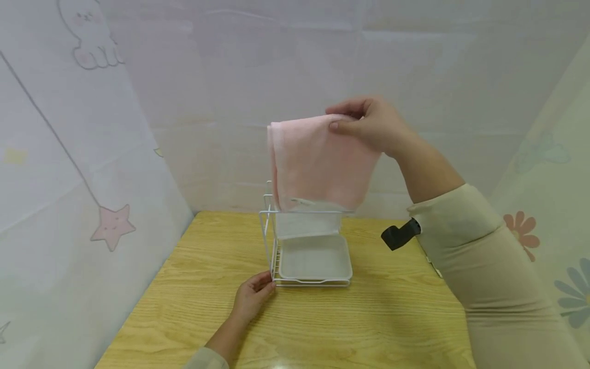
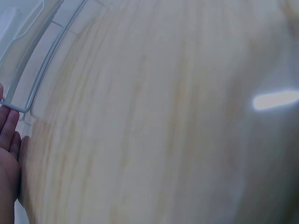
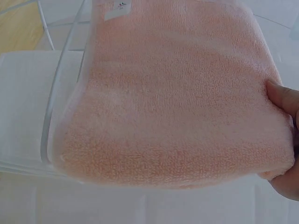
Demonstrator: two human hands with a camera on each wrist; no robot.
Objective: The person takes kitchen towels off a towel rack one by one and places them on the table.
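Two hands at work here, one rack between them! Up at one o'clock from the white wire rack (image 1: 313,285), the right hand (image 1: 375,125) has one folded pink towel (image 1: 318,159) pinched by its upper corner at two o'clock, thumb on the near face, fingers behind. The towel hangs at twelve o'clock over the rack, its lower edge right by the top bar; whether they touch, I cannot tell. One small label (image 3: 117,9) shows on it in the right wrist view.

Down at seven o'clock, the left hand (image 1: 251,297) takes the rack's near corner, a narrow grip with thumb and fingers either side of the wire. One white tray (image 1: 315,259) sits in the rack's base, and one white piece (image 1: 309,225) stands at twelve o'clock behind it; I can't make out what that is. One wooden table (image 1: 203,266) carries the lot. At three o'clock, one black fitting (image 1: 400,234) juts from the right sleeve (image 1: 454,218); at nine, one pink star (image 1: 112,226) marks the wall.
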